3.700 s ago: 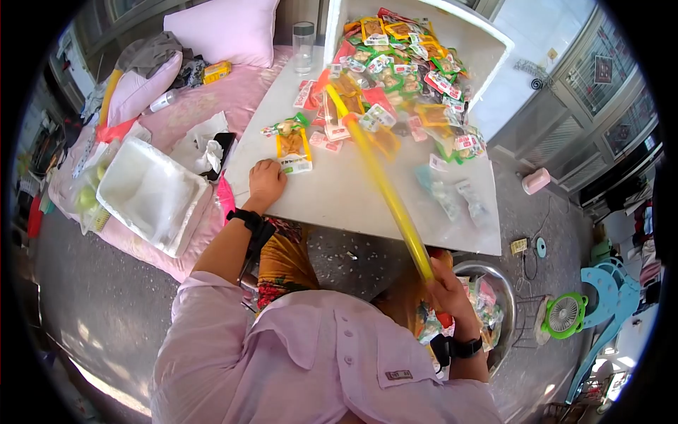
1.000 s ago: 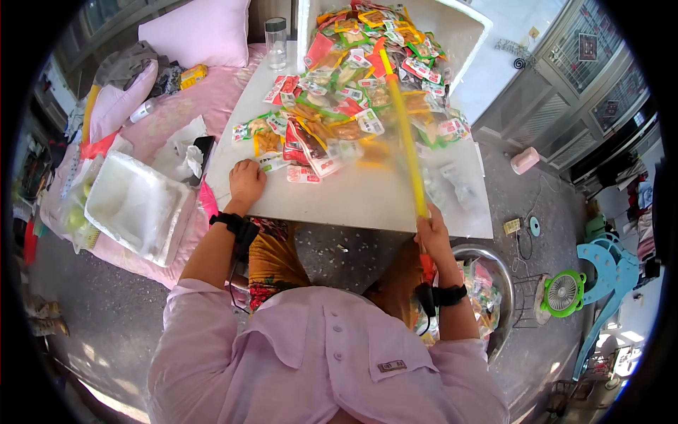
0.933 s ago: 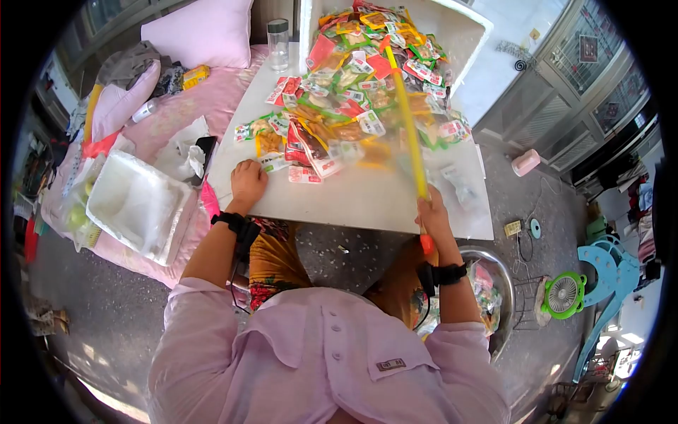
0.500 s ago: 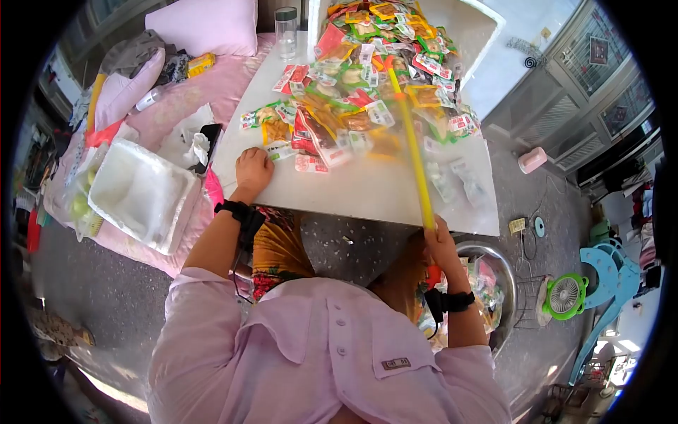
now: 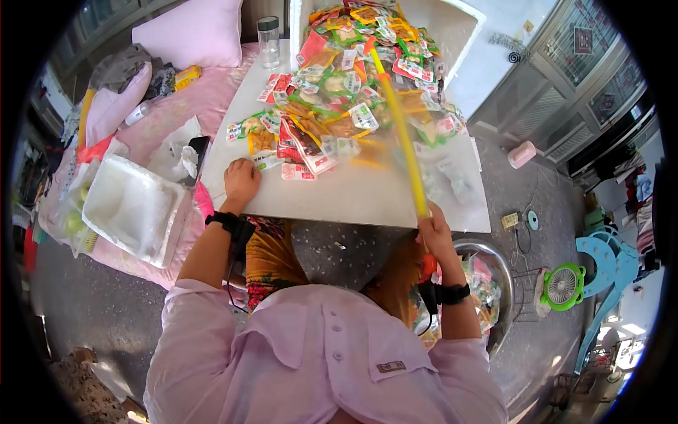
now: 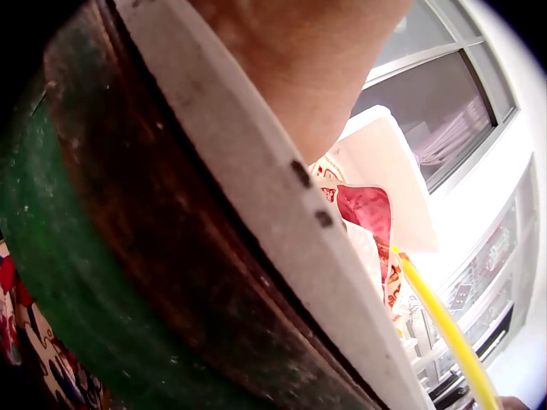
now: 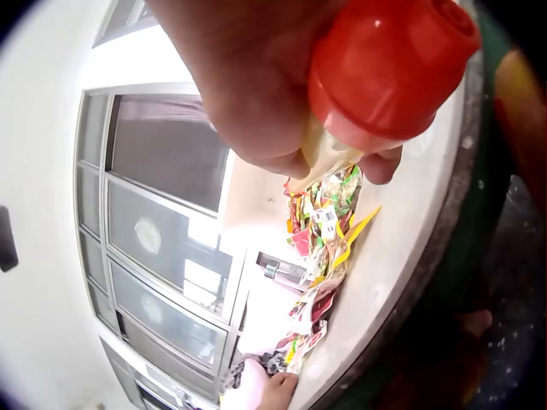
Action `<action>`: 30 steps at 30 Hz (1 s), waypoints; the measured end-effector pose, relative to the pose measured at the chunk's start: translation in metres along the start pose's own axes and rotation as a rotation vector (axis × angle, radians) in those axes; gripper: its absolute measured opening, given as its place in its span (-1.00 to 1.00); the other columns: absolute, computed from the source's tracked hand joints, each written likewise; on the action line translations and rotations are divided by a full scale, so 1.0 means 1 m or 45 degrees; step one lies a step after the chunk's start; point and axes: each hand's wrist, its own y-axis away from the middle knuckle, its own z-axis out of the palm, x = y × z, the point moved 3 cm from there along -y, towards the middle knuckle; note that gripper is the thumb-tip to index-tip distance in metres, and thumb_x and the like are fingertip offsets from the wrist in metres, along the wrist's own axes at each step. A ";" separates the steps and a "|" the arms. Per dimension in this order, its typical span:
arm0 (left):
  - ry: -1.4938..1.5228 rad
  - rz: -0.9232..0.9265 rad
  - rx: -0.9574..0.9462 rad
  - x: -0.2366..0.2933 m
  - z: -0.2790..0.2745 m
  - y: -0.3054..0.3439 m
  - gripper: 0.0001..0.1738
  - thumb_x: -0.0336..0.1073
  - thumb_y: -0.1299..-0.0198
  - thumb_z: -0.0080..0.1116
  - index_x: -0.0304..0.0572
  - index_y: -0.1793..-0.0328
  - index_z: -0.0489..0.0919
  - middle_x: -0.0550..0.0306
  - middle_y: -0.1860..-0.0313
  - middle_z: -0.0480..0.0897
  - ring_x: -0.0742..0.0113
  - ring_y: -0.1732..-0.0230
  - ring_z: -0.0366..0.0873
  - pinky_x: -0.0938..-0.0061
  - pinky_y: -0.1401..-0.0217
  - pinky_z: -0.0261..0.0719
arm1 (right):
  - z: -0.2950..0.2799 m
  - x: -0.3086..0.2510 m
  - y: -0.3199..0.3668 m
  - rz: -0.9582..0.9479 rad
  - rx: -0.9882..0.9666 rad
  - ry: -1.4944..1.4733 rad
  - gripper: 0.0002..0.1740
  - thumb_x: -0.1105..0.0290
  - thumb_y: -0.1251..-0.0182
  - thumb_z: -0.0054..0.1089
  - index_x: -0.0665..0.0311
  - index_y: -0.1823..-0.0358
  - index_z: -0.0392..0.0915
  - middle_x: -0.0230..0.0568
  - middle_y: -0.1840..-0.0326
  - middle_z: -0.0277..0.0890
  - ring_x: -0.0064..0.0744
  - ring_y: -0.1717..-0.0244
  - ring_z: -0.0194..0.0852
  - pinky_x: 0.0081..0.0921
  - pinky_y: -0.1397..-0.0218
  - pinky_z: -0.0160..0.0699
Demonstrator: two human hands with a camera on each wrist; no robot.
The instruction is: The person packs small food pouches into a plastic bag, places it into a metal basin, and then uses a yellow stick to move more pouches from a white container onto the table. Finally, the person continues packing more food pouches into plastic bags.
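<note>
My right hand (image 5: 436,232) grips the lower end of a long yellow stick (image 5: 401,127) at the table's front edge. The stick reaches over the heap of colourful packets (image 5: 346,85), its orange tip on or just above them. A red end cap (image 7: 389,68) sticks out below that hand in the right wrist view. Resting on the table's left front edge is my left hand (image 5: 241,179), holding nothing, fingers loosely bent. Just beyond it lie a red packet (image 5: 293,141) and several others. The left wrist view shows the stick (image 6: 449,329) beyond the table edge (image 6: 256,162).
A white foam box (image 5: 462,35) lies at the table's back, packets spilling from its mouth. A glass jar (image 5: 269,49) stands left of it. An empty foam tray (image 5: 134,208) sits on the pink bed. A metal basin (image 5: 505,283) with packets is right of my legs.
Compared with the earliest frame, more packets, including the red one, lie near my left hand. In the last half second the stick's tip has shifted slightly left and farther out; my left hand stays put.
</note>
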 end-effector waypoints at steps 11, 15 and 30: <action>0.027 0.052 0.058 0.000 -0.003 -0.001 -0.88 -0.31 0.13 0.01 -0.15 0.44 0.46 0.09 0.30 0.49 0.11 0.15 0.38 0.27 0.10 0.31 | 0.013 -0.014 -0.056 0.048 -0.083 0.275 -0.56 0.30 -0.20 -0.17 0.18 -0.13 0.13 -0.12 0.35 0.35 -0.40 0.63 0.34 -0.54 0.56 0.40; 0.053 0.092 0.113 0.000 -0.001 0.000 -0.89 -0.33 0.14 0.03 -0.16 0.44 0.46 0.08 0.32 0.49 0.10 0.17 0.38 0.26 0.12 0.31 | -0.005 0.021 0.004 0.009 -0.080 0.405 -0.55 0.31 -0.19 -0.13 0.24 -0.12 0.12 -0.17 0.40 0.34 -0.42 0.62 0.33 -0.56 0.55 0.36; 0.014 0.056 -0.035 0.000 0.001 -0.002 -0.84 -0.29 0.13 -0.01 -0.17 0.40 0.46 0.08 0.23 0.48 0.11 0.09 0.34 0.24 0.06 0.26 | -0.054 -0.008 -0.022 -0.065 0.243 -0.084 -0.56 0.41 -0.19 -0.15 0.29 -0.13 0.12 -0.34 0.58 0.28 -0.59 0.69 0.26 -0.62 0.66 0.32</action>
